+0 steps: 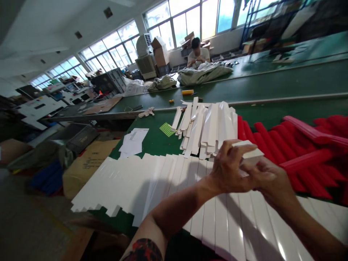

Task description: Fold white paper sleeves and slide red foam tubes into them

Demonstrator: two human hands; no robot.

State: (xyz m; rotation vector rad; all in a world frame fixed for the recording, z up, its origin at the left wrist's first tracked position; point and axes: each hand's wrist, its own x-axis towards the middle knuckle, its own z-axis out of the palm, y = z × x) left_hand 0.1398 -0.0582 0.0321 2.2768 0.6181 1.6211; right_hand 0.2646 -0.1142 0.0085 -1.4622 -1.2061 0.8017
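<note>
Between my two hands is a small white box (251, 154), held up above the table. My left hand (231, 168) grips it from the left, with fingers curled over its top and side. From below and the right, my right hand (268, 177) closes on the same box near its lower end. Under my hands lie flat white carton blanks (206, 217), overlapping in a long row. Just beyond is a pile of folded white cartons (214, 125). Red sleeve-like pieces (307, 152) are heaped to the right.
White paper sheets (134, 141) and a green sticker sheet (166, 129) lie on the green table at the left. Behind runs a long green bench (272, 81) with a yellow roll (187, 92). Another person (198, 54) sits at its far side. A brown sack (89, 163) stands at left.
</note>
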